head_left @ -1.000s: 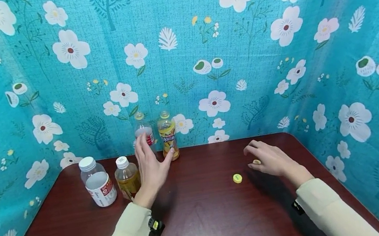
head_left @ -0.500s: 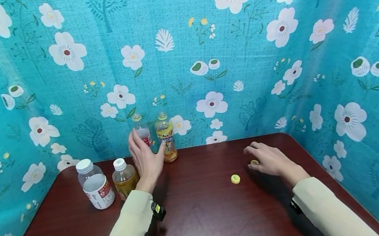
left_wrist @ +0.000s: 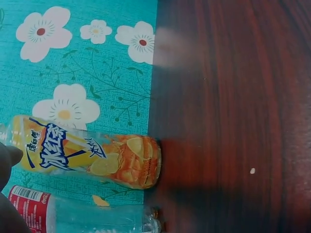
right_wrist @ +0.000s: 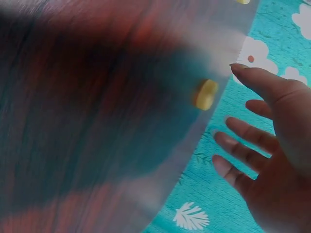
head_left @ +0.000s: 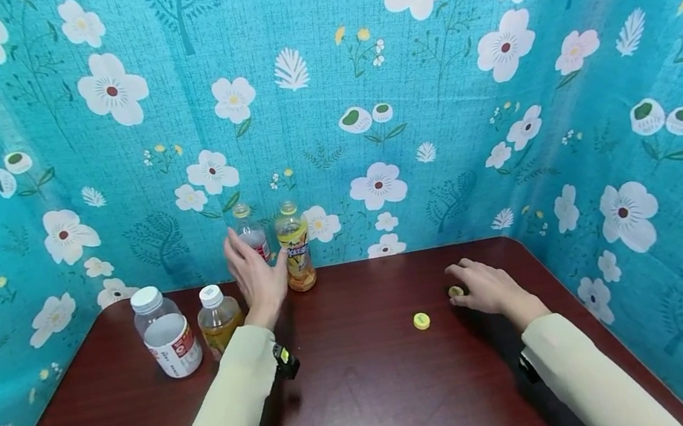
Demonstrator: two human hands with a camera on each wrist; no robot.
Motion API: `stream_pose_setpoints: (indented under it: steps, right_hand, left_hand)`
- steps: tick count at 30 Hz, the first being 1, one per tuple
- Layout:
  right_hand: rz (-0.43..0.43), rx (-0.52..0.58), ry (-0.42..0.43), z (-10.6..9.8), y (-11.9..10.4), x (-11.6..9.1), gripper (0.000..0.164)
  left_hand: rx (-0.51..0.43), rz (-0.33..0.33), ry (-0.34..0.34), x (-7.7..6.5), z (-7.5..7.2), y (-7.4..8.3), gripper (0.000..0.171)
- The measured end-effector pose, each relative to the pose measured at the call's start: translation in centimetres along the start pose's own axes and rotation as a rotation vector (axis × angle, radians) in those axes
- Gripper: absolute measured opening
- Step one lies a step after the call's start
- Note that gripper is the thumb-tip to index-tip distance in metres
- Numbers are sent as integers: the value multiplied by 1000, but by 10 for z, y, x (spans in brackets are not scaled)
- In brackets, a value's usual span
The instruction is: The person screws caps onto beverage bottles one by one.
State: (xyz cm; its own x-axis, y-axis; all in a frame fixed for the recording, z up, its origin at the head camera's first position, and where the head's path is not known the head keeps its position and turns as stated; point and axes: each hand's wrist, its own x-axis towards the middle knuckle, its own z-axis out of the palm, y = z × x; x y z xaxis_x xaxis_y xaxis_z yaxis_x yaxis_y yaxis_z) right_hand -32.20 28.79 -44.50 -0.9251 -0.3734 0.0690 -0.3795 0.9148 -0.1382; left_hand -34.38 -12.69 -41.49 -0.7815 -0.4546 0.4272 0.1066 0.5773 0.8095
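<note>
My left hand (head_left: 260,281) reaches toward two uncapped bottles at the back of the table, fingers extended and thumb spread. One is a clear bottle with a red label (head_left: 256,241), partly hidden behind the fingers. The other is a yellow-labelled iced tea bottle (head_left: 296,250), right beside the thumb. In the left wrist view, the thumb overlaps the upper part of the iced tea bottle (left_wrist: 87,153); contact cannot be told. Over the table's right side, my right hand (head_left: 488,286) has its fingers loosely bent. A yellow bottle cap (right_wrist: 206,94) lies near its thumb, apart from it.
A second yellow cap (head_left: 421,321) lies left of my right hand. On the left stand a white-capped jar with a white label (head_left: 173,343) and a white-capped bottle of amber liquid (head_left: 219,322), partly covered by my left sleeve. A blue flowered cloth (head_left: 322,95) hangs behind the table.
My left hand has shifted slightly left and back, its thumb moving from in front of the iced tea bottle to its left edge. The right hand has drawn slightly right from the cap.
</note>
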Motion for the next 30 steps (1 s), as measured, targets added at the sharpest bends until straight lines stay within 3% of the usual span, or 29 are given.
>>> stream_pose_setpoints:
  steps: [8,21,30]
  right_hand:
    - [59,-1,-119,8,7,4,57]
    - [19,-22,-99,12,5,14,26]
    - [43,1,-140,13,1,15,11]
  left_hand:
    - [-13,-65,-27,7,5,2,102]
    - [6,-119,8,16,7,-2,92]
    - [21,-153,5,18,9,-4,87]
